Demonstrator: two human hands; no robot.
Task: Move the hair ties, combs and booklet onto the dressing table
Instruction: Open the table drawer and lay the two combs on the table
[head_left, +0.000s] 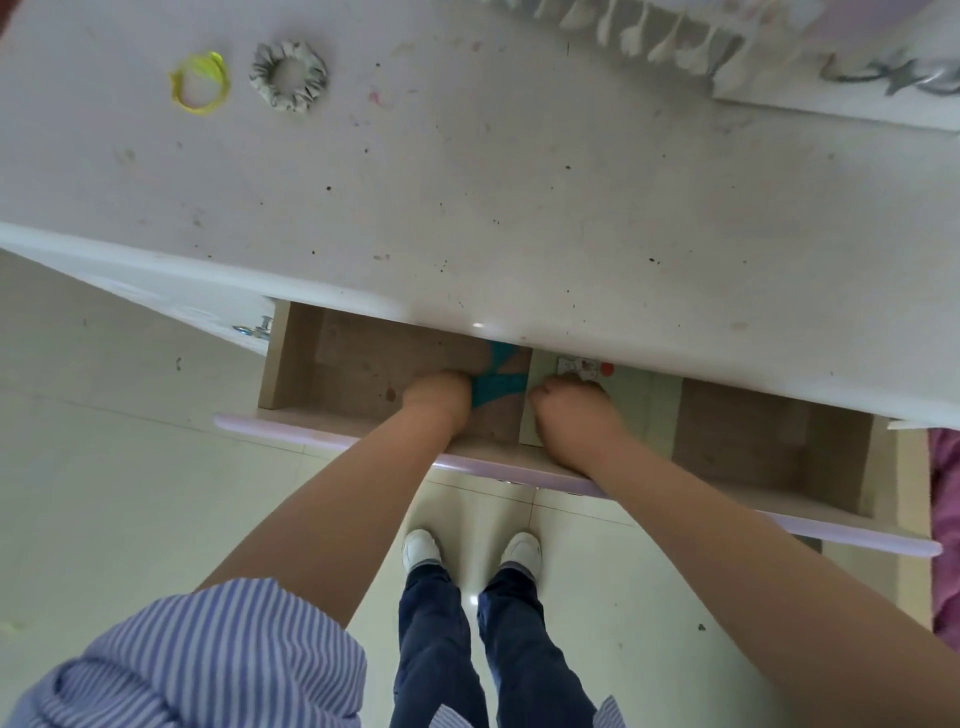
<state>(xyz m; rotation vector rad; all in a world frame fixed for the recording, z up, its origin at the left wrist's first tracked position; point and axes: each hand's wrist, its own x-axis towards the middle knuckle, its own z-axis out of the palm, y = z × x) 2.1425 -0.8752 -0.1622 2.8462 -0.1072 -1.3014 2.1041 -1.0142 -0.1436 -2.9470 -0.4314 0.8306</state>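
1. White, speckled table (519, 208) fills the top of the head view; an open drawer (363, 364) juts out below it.
2. At 11 o'clock on the table lie a yellow tie (200, 83) and, just beside it, a grey scrunchie (289, 75).
3. Left hand (439, 397) closes on teal combs (493, 384) in the drawer; fingers hidden, so I cannot tell their grip.
4. Right hand (571, 410), curled, rests on the pale booklet (639, 400).
5. Combs look stiff and light: take the spines. The booklet probably bends: pinch an edge.
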